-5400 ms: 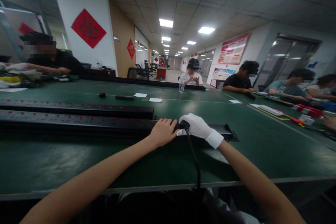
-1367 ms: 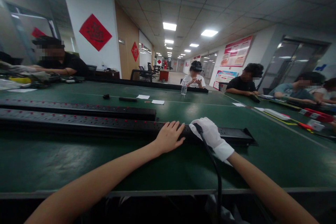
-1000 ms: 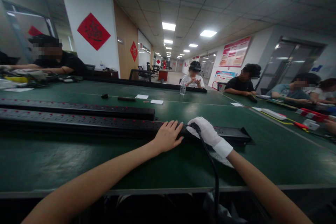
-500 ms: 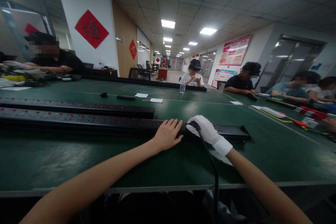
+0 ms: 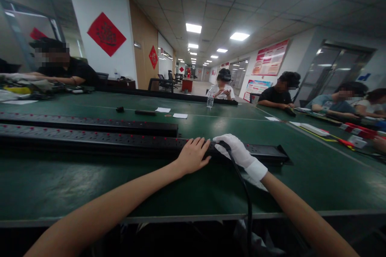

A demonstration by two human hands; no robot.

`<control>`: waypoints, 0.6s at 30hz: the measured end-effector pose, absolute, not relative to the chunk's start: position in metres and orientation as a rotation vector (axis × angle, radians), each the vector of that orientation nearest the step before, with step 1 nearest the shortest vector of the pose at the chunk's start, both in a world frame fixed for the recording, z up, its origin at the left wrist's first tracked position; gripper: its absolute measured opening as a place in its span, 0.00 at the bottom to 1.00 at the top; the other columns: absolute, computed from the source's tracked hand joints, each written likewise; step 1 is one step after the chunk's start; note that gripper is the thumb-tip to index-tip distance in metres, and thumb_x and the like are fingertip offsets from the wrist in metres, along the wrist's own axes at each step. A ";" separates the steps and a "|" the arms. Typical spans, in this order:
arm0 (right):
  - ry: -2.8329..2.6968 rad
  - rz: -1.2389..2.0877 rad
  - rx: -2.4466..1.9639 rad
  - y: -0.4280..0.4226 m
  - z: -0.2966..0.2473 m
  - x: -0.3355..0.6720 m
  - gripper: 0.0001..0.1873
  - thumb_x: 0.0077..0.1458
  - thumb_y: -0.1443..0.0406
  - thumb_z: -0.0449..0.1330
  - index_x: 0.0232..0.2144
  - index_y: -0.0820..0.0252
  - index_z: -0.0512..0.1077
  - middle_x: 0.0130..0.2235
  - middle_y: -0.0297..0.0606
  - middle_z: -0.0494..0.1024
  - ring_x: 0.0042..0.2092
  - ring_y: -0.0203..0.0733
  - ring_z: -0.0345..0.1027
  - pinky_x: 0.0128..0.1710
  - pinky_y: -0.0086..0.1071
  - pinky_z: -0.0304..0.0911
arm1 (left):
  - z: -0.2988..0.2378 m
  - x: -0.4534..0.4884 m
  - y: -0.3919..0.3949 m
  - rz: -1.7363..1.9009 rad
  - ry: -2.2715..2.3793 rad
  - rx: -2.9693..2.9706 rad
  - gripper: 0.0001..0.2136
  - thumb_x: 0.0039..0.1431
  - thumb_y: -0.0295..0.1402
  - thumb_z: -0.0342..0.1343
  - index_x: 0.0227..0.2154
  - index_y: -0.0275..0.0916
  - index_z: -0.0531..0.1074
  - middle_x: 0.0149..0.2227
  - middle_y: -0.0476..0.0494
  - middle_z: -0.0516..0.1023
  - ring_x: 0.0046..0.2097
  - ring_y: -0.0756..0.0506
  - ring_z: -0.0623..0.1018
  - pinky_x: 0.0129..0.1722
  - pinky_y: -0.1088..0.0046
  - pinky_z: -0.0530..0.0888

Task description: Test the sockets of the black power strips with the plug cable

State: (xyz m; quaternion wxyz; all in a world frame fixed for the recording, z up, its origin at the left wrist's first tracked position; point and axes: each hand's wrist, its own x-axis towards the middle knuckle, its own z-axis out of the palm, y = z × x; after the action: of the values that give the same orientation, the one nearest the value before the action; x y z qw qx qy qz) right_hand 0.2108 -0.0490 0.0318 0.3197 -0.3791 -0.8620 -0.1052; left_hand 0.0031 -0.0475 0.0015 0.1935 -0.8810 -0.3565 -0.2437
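Observation:
A long black power strip (image 5: 129, 141) with sockets and red dots lies across the table before me. My left hand (image 5: 193, 156), bare, rests flat over its near side with the fingers stretched out. To the right of it, my right hand (image 5: 237, 151) wears a white glove and is closed around a black plug (image 5: 223, 144) at the strip's top face. The glove and plug hide the sockets there, so I cannot tell how far in the plug sits. A black cable (image 5: 247, 192) runs from the plug down over the table's front edge.
A second black strip (image 5: 126, 125) lies just behind the first. Farther back are a small black piece (image 5: 120, 109), a black bar (image 5: 145, 112), paper slips (image 5: 180, 116) and a water bottle (image 5: 210, 97). Several people sit around the table, with white and red parts (image 5: 357, 129) at right.

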 end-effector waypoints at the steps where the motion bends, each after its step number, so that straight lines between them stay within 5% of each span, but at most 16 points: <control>1: -2.267 -0.278 -1.003 -0.049 0.032 0.211 0.11 0.56 0.63 0.53 0.42 0.56 0.68 0.40 0.40 0.73 0.42 0.42 0.66 0.45 0.38 0.61 | 0.001 0.003 -0.047 -0.684 -0.998 -2.471 0.25 0.58 0.43 0.43 0.55 0.35 0.56 0.52 0.35 0.65 0.53 0.39 0.65 0.49 0.60 0.62; 18: -2.254 -0.273 -1.012 -0.051 0.033 0.211 0.11 0.55 0.63 0.53 0.42 0.55 0.68 0.39 0.39 0.74 0.42 0.41 0.67 0.44 0.38 0.63 | 0.001 0.003 -0.047 -0.655 -0.995 -2.471 0.25 0.57 0.42 0.44 0.55 0.35 0.55 0.52 0.35 0.65 0.53 0.38 0.64 0.49 0.59 0.62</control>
State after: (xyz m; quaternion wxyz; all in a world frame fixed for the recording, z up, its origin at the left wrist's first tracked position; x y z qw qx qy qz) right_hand 0.2109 -0.0512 0.0327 0.3218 -0.3855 -0.8585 -0.1040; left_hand 0.0026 -0.0467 0.0009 0.1978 -0.8830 -0.3555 -0.2342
